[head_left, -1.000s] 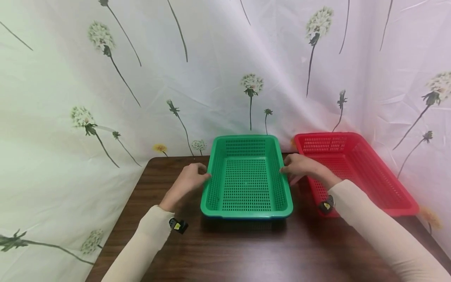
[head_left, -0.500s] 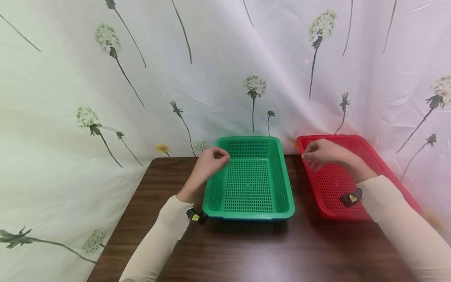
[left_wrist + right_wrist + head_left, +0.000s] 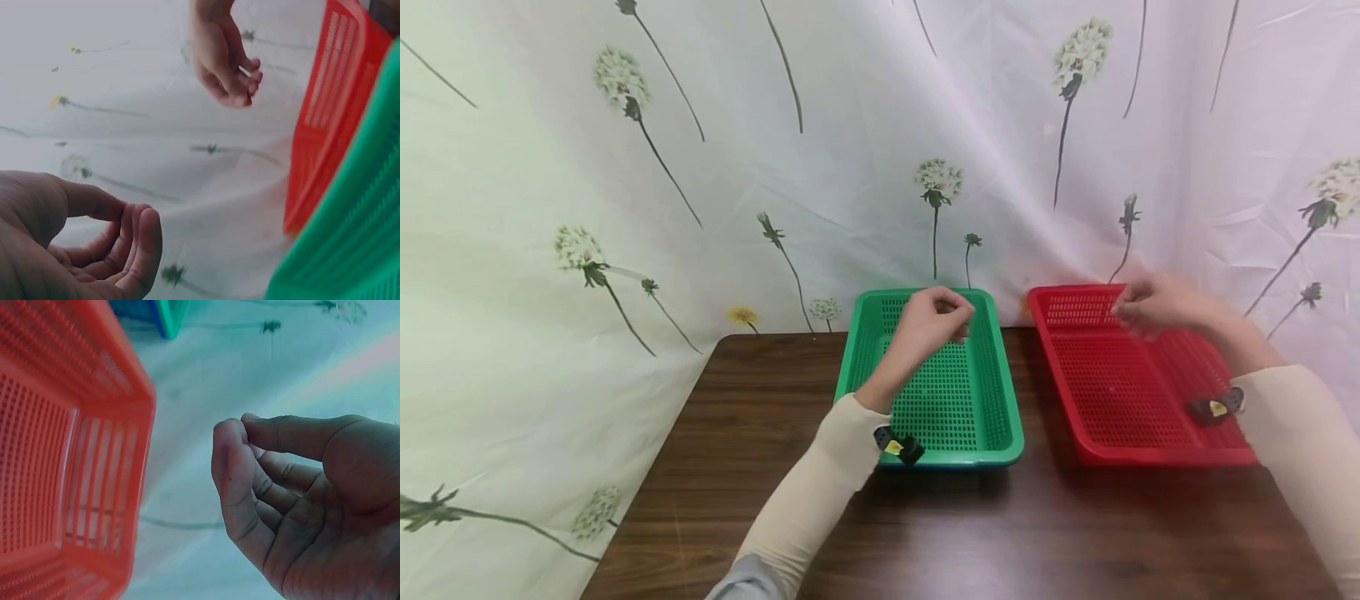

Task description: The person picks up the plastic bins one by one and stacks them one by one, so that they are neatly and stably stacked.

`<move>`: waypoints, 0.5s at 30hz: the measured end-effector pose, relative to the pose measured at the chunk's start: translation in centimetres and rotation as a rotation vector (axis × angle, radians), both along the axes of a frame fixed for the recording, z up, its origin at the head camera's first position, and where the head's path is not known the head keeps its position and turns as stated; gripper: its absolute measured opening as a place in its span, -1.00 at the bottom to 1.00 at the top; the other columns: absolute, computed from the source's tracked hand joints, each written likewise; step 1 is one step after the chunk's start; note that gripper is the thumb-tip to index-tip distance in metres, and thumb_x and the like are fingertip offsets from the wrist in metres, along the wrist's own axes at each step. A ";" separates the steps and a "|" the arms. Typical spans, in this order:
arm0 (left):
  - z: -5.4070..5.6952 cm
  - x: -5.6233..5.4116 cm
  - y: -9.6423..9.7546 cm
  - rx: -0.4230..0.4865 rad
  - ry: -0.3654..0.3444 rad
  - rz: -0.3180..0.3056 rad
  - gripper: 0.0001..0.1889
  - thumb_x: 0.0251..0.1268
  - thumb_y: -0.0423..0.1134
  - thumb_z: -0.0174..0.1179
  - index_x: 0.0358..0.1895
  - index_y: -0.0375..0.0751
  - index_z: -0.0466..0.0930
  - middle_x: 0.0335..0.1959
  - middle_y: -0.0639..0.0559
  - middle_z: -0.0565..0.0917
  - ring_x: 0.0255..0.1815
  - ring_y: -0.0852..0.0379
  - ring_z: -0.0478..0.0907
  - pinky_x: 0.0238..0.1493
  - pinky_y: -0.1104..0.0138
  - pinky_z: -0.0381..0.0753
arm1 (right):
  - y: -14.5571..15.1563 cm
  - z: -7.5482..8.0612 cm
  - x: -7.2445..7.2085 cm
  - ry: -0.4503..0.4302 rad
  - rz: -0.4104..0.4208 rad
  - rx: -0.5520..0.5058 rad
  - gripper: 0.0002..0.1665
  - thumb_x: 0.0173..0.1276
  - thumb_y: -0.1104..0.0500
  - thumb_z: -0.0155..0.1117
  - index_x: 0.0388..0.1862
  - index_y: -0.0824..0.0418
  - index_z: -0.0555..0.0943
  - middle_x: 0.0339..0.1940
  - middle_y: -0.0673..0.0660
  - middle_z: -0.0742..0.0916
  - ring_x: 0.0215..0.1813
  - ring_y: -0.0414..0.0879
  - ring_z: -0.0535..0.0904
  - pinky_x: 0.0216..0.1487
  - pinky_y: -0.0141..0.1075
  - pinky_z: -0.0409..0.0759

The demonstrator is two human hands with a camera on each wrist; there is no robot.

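My left hand (image 3: 929, 321) is over the green plastic basket (image 3: 951, 400), its fingers loosely bent and nothing between them. The left wrist view shows the thumb near the tips of the fingers (image 3: 148, 240). Above the far part of the red plastic basket (image 3: 1120, 400) is my right hand (image 3: 1165, 304), slightly blurred. It also holds nothing; in the right wrist view its thumb meets the forefinger (image 3: 231, 456). A blue edge (image 3: 150, 309) shows just under the green rim, as of another basket nested below. Both baskets look bare inside.
The baskets stand side by side on a dark wooden table (image 3: 760, 400), with a narrow strip of wood between them. Behind rises a white cloth (image 3: 850, 167) printed with dandelions. Small dark cameras are strapped at both wrists.
Both hands have left the green basket's side rims and moved right. The left has passed over the green basket, the right over the red one. The baskets have stayed in place.
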State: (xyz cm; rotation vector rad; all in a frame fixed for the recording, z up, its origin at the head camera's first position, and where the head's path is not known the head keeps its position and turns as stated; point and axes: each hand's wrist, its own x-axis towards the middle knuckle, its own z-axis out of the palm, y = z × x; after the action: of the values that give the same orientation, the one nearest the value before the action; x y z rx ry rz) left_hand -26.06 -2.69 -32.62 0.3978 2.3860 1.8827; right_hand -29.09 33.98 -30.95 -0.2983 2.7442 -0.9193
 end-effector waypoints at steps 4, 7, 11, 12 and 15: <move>0.2 0.0 3.0 0.058 -0.046 0.005 -0.90 0.52 -0.36 0.23 -0.08 -0.28 0.71 -0.24 -0.14 0.77 -0.26 -0.10 0.79 -0.23 0.29 0.83 | 2.1 0.1 0.5 0.010 -0.038 0.063 -0.67 0.64 0.24 0.15 0.04 0.57 0.59 -0.27 0.23 0.77 -0.28 -0.05 0.73 -0.28 -0.19 0.78; 0.0 -0.1 5.2 0.097 -0.069 0.022 -0.93 0.53 -0.37 0.25 -0.13 -0.29 0.70 -0.31 -0.09 0.75 -0.24 -0.18 0.80 -0.29 0.31 0.82 | 3.7 0.2 0.7 0.011 -0.056 0.091 -0.62 0.64 0.24 0.14 0.07 0.62 0.57 -0.26 0.26 0.78 -0.25 -0.01 0.75 -0.26 -0.15 0.80; -0.5 -0.1 7.8 0.151 -0.109 0.056 -0.93 0.52 -0.36 0.27 -0.18 -0.26 0.72 -0.29 -0.18 0.79 -0.35 -0.06 0.78 -0.32 0.33 0.81 | 5.6 0.1 1.0 0.008 -0.073 0.112 -0.61 0.63 0.26 0.14 0.06 0.66 0.57 -0.29 0.24 0.78 -0.25 0.00 0.76 -0.25 -0.13 0.82; -0.6 -0.1 8.4 0.163 -0.119 0.064 -0.93 0.52 -0.36 0.27 -0.19 -0.25 0.72 -0.28 -0.20 0.80 -0.38 -0.02 0.76 -0.33 0.33 0.81 | 6.0 0.1 1.0 0.006 -0.077 0.115 -0.62 0.62 0.26 0.13 0.05 0.67 0.57 -0.31 0.22 0.78 -0.26 0.00 0.76 -0.26 -0.13 0.82; -1.1 -0.1 10.1 0.180 -0.147 0.091 -0.92 0.52 -0.36 0.28 -0.22 -0.22 0.72 -0.31 -0.19 0.79 -0.45 0.11 0.71 -0.32 0.34 0.81 | 7.3 -0.1 1.0 -0.002 -0.086 0.119 -0.62 0.61 0.28 0.12 0.01 0.69 0.57 -0.35 0.18 0.79 -0.28 0.01 0.77 -0.28 -0.14 0.83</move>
State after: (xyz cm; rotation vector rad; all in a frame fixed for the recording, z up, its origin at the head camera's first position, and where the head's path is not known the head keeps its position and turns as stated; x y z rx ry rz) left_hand -26.13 7.43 -33.69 0.1572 2.1855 2.0946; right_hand -28.08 41.23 -31.06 -0.1592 2.8147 -0.7710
